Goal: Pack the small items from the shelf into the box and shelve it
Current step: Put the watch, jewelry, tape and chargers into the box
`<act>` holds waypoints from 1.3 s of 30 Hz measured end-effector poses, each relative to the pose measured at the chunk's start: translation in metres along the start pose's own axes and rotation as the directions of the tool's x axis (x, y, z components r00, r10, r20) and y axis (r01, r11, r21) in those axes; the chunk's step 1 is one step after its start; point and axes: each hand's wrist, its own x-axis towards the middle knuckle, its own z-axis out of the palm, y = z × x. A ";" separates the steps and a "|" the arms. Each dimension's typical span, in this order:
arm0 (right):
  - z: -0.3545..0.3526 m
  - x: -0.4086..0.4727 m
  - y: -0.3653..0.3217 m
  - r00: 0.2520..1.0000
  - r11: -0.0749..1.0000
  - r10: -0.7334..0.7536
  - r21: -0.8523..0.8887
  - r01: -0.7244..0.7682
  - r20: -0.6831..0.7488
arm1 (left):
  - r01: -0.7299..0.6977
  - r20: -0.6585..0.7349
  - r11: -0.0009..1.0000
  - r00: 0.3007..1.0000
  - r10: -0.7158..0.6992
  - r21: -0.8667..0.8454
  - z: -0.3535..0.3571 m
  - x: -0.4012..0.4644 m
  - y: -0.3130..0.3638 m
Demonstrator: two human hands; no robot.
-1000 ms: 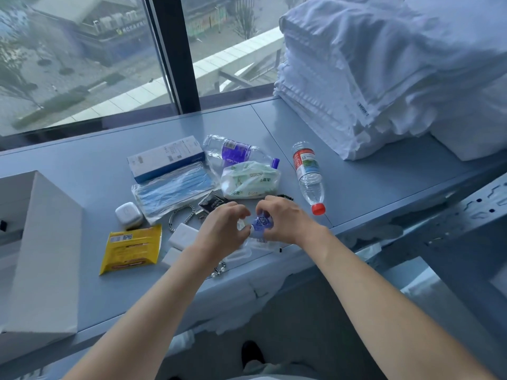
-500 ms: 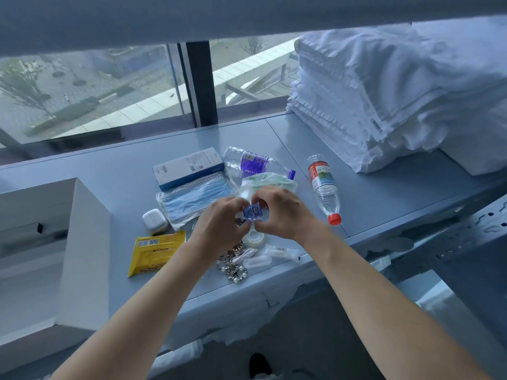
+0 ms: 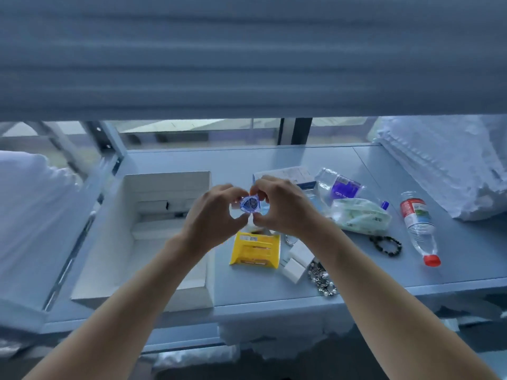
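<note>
A small blue packet (image 3: 249,204) is pinched between the fingertips of the left hand (image 3: 212,215) and the right hand (image 3: 282,208), raised above the shelf (image 3: 466,272). Beside it, to the left, the open white box (image 3: 115,242) is seen; a yellow pack (image 3: 255,250) lies below the hands.

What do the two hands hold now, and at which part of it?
Both hands, the left hand and the right hand, pinch one small blue packet by its opposite side edges, raised above the shelf.
</note>
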 end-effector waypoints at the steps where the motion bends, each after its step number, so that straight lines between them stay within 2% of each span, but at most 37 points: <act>1: 0.006 0.009 -0.013 1.000 1.000 -0.016 -0.006 0.016 0.005 | 0.006 -0.007 1.000 1.000 -0.006 0.017 -0.012 -0.005 -0.011; 7: 0.047 0.055 -0.080 0.995 0.997 -0.077 -0.015 0.078 0.066 | 0.050 -0.035 0.992 0.998 -0.046 0.113 -0.068 -0.032 -0.071; 11: 0.079 0.083 -0.113 0.989 0.996 -0.083 -0.030 0.088 0.124 | 0.077 -0.031 0.955 0.997 -0.071 0.286 -0.093 -0.046 -0.107; 20: 0.134 0.129 -0.142 0.968 0.993 -0.079 -0.064 0.097 0.239 | 0.158 0.006 0.886 0.984 -0.178 0.435 -0.107 -0.054 -0.166; 25: 0.156 0.151 -0.148 0.950 0.989 -0.025 -0.129 0.068 0.311 | 0.218 0.082 0.769 0.940 -0.331 0.602 -0.106 -0.038 -0.173; 28: 0.169 0.159 -0.148 0.950 0.991 -0.015 -0.120 0.055 0.312 | 0.215 0.088 0.706 0.926 -0.366 0.675 -0.101 -0.037 -0.176; 32: 0.184 0.162 -0.143 0.937 0.992 0.011 -0.121 0.033 0.349 | 0.247 0.080 0.659 0.902 -0.424 0.711 -0.102 -0.037 -0.182; 39: 0.175 0.160 -0.132 0.914 0.991 0.018 -0.127 0.037 0.405 | 0.277 0.068 0.689 0.901 -0.429 0.670 -0.104 -0.039 -0.184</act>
